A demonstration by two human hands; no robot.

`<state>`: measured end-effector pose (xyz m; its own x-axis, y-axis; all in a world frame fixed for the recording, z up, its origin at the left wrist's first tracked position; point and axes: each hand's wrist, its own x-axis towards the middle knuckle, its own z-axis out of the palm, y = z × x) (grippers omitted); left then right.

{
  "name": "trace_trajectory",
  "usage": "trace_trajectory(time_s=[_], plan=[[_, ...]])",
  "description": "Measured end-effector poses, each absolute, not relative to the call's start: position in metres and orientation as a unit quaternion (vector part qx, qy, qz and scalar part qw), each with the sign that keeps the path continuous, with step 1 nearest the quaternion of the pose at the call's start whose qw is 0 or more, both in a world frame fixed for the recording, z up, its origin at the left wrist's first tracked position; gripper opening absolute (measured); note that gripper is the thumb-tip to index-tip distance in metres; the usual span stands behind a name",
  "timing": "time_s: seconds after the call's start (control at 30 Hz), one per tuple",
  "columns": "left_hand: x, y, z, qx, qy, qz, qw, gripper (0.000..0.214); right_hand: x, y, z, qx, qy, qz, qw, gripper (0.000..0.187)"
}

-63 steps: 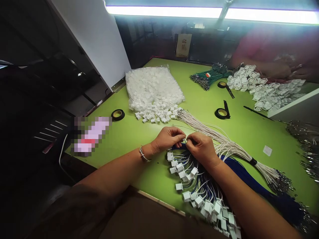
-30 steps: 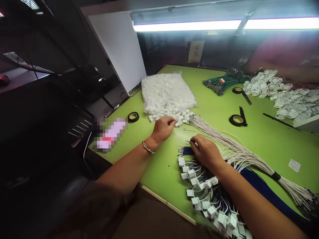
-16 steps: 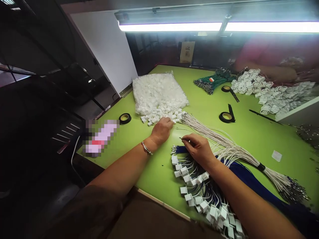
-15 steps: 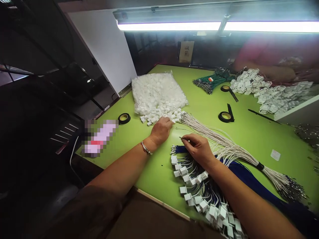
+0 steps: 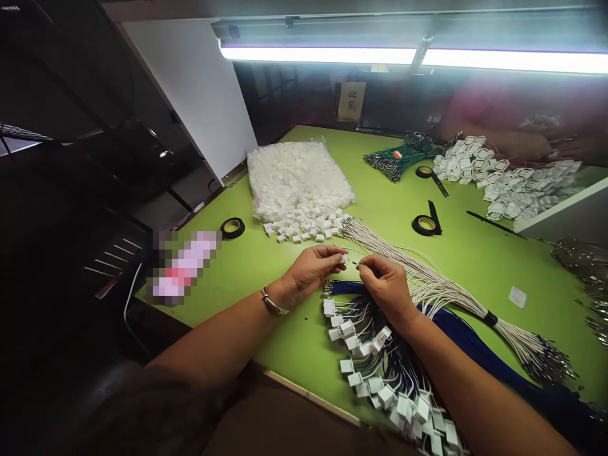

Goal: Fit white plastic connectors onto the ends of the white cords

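My left hand (image 5: 316, 266) is closed, pinching a small white connector housing (image 5: 345, 258) between thumb and fingers. Facing it, my right hand (image 5: 387, 282) pinches a wire by its metal terminal end (image 5: 355, 263), a small gap short of the housing. Most of that wire is hidden by the hand. Under and in front of my right arm lie blue wires (image 5: 346, 288) and many white wires with white housings (image 5: 403, 405) on their ends. A bundle of white wires (image 5: 441, 285) runs diagonally behind my right hand, bound with black tape.
Loose white housings (image 5: 304, 221) spill from a clear plastic bag (image 5: 294, 171). Black tape rolls (image 5: 232, 228) lie left and right on the green table (image 5: 256, 316). Green wires (image 5: 399, 158) and a white connector pile (image 5: 503, 171) are at the back right. A white panel (image 5: 190, 88) stands at left.
My left hand has come back from the loose housings toward my right hand, now with one housing in its fingers. My right hand stays pinched on the wire, having shifted slightly.
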<state>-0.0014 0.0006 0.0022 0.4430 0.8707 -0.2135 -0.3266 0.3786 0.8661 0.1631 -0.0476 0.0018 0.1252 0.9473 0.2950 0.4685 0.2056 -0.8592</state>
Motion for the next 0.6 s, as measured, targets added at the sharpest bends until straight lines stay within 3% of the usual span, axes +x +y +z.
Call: trace_trajectory(time_s=[0.37,0.6], plan=[[-0.0027,0.001,-0.0008,0.347,0.33,0.354,0.803,0.03,0.1631,-0.0503,-0.0019,-0.553,-0.671,0.19,0.456,0.012],[-0.0005,0.0006,-0.0006,0.351,0.35,0.356,0.792,0.03,0.1635,-0.0535,-0.0004,-0.543,-0.741,0.062,0.39,0.016]])
